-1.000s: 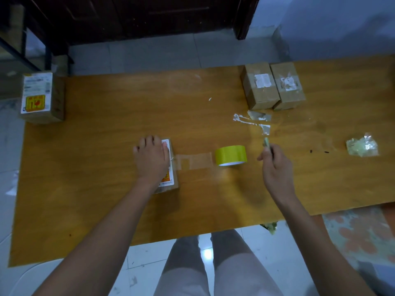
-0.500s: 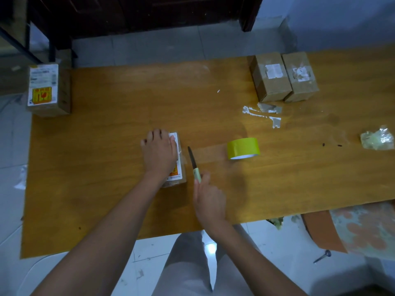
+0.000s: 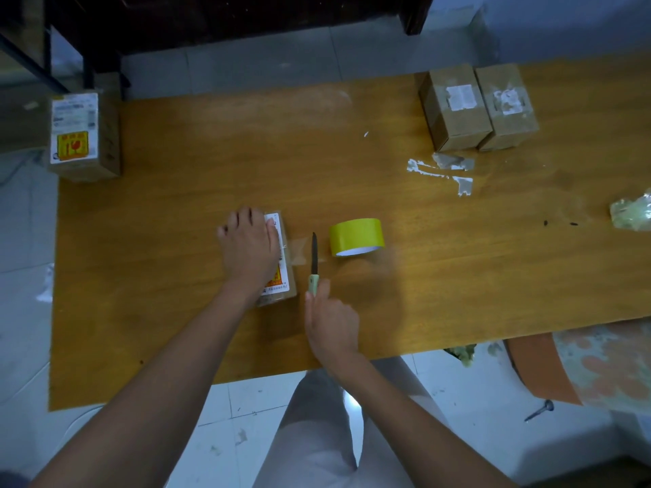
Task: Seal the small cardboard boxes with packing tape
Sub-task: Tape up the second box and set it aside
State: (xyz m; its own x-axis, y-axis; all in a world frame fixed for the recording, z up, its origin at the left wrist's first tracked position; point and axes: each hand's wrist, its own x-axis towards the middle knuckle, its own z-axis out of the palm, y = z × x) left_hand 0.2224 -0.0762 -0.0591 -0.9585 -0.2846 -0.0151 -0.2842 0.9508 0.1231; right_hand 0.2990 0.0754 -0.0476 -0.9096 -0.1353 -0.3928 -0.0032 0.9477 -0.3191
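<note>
Left hand (image 3: 250, 251) flat, pinning small labelled cardboard box (image 3: 280, 272) mid-bench | right hand (image 3: 331, 322) clenched on green-handled knife (image 3: 314, 264), blade apparently crossing clear tape strip (image 3: 297, 250) between box and yellow tape roll (image 3: 356, 237).

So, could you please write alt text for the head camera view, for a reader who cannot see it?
On a wooden table, the left hand presses a small box flat while the right hand holds a knife beside clear tape running to a yellow tape roll. Three more boxes sit at the far corners.
</note>
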